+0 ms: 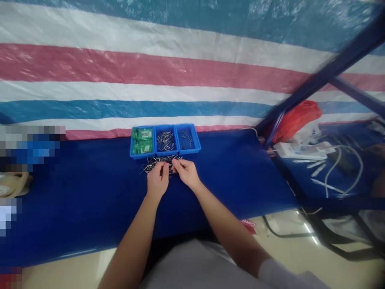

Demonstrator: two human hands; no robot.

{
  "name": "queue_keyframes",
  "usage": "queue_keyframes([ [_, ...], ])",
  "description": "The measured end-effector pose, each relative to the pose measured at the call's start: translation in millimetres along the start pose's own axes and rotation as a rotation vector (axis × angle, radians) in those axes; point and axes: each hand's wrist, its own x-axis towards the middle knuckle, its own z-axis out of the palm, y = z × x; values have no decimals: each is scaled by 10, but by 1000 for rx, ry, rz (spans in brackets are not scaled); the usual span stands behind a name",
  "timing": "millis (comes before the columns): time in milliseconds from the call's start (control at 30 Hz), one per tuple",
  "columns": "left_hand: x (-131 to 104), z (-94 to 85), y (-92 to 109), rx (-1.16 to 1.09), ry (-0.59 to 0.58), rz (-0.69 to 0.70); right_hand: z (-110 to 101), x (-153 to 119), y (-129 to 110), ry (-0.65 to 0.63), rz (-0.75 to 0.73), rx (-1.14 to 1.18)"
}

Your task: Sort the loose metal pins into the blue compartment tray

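My left hand (158, 179) and my right hand (185, 172) are close together over a pile of thin dark metal pieces (156, 160), which look like nails or screws. The fingers of both hands are pinched, and what is between them is too small to make out. Just beyond the pile stand three blue bins in a row. Green packets fill the left bin (132, 149). Many thin metal pieces (166, 140) lie in the middle bin (167, 153). A few similar pieces (189, 138) are in the right bin (195, 149).
Everything stands on a blue-covered surface (234, 176) against a striped plastic sheet (180, 72). To the right are a dark blue metal frame (300, 90), a red plastic bag (297, 118), a white power strip (300, 150) and cables. A tan object (15, 184) sits at far left.
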Motion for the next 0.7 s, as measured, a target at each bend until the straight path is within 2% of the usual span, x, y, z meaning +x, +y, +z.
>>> queue_keyframes([
  [233, 6, -2, -1, 1, 7, -5, 7, 5, 23, 34, -52, 43],
  [433, 7, 5, -16, -6, 32, -42, 19, -5, 38, -11, -79, 63],
  [700, 6, 1, -7, -15, 46, -44, 0, 1, -8, -3, -134, -34],
])
